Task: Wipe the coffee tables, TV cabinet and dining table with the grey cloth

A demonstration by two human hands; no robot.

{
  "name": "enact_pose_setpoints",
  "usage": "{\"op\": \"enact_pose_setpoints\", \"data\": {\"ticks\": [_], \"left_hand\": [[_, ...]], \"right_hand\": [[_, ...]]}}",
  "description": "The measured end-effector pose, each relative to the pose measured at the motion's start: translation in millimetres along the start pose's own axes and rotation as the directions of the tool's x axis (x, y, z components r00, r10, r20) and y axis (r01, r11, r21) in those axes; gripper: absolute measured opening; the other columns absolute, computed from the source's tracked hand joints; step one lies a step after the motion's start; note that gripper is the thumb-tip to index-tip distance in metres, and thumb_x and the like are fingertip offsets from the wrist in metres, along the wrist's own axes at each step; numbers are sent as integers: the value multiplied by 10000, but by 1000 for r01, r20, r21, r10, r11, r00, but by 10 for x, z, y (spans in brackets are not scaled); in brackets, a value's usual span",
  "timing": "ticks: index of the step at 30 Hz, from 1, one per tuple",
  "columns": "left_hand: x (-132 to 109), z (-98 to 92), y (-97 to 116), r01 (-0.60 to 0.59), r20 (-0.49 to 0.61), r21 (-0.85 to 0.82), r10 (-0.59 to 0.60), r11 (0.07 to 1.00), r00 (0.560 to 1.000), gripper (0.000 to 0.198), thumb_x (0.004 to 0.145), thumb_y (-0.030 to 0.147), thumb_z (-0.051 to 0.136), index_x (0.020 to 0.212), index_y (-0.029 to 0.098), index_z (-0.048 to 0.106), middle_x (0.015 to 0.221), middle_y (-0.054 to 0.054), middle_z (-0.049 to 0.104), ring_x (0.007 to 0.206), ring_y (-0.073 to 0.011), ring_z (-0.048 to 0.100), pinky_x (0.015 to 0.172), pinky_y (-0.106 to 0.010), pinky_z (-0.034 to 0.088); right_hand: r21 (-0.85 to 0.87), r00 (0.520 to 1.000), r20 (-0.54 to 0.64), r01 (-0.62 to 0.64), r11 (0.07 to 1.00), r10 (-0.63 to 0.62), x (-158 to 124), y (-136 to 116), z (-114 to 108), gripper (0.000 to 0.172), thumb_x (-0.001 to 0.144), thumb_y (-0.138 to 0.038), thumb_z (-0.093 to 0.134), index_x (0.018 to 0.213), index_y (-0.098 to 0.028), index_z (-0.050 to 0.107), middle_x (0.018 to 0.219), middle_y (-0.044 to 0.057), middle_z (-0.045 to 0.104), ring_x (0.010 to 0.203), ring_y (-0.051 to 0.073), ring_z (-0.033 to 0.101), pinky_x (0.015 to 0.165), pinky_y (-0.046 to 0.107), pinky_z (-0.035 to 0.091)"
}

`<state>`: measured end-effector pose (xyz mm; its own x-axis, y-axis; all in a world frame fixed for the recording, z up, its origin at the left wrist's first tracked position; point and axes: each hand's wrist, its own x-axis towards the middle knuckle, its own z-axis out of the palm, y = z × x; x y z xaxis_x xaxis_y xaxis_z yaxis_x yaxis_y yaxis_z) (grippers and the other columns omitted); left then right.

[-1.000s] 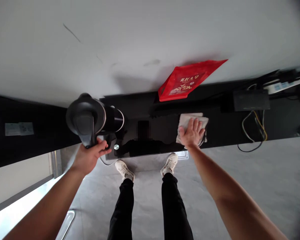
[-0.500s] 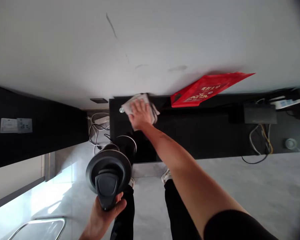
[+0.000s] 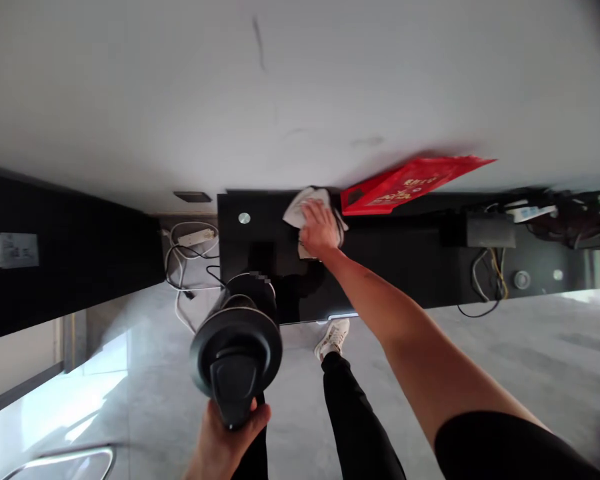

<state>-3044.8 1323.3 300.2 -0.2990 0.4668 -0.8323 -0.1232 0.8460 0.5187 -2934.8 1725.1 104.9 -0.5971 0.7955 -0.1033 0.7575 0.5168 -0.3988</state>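
Note:
My left hand (image 3: 229, 441) grips the handle of a black electric kettle (image 3: 237, 347) and holds it in the air in front of the black glass tabletop (image 3: 260, 230). My right hand (image 3: 319, 230) lies flat with fingers spread on a white cloth (image 3: 300, 207), pressing it onto the back of the tabletop near the wall. A red bag (image 3: 410, 183) leans against the wall just right of the cloth.
White and black cables and a power strip (image 3: 195, 237) lie on the floor left of the table. A black box (image 3: 490, 230) and more wires (image 3: 485, 280) sit at the right. My legs and a white shoe (image 3: 334, 337) stand below the table edge. A dark cabinet (image 3: 70, 260) stands left.
My right hand slid the cloth from the right front of the tabletop to the back left, then a little rightward. My left hand lifted the kettle off and pulled it toward me.

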Motion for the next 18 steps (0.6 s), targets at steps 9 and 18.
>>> {"op": "enact_pose_setpoints", "data": {"ticks": [9, 18], "left_hand": [[24, -29, -135, -7, 17, 24, 7, 1000, 1000, 485, 675, 710, 855, 634, 257, 689, 612, -43, 638, 684, -307, 703, 578, -342, 578], [131, 48, 80, -125, -65, -49, 122, 991, 990, 390, 730, 628, 865, 693, 275, 704, 776, -36, 726, 861, -346, 753, 830, -414, 643]], "right_hand": [[18, 819, 137, 560, 828, -557, 832, -1644, 593, 662, 1003, -262, 620, 1627, -98, 473, 1754, 83, 407, 1663, 371, 173, 1357, 590, 68], [10, 891, 141, 434, 901, -431, -109, -430, 146, 699, 987, -188, 535, 1679, -152, 445, 1795, 81, 330, 1692, 301, 185, 1380, 519, 102]]}}
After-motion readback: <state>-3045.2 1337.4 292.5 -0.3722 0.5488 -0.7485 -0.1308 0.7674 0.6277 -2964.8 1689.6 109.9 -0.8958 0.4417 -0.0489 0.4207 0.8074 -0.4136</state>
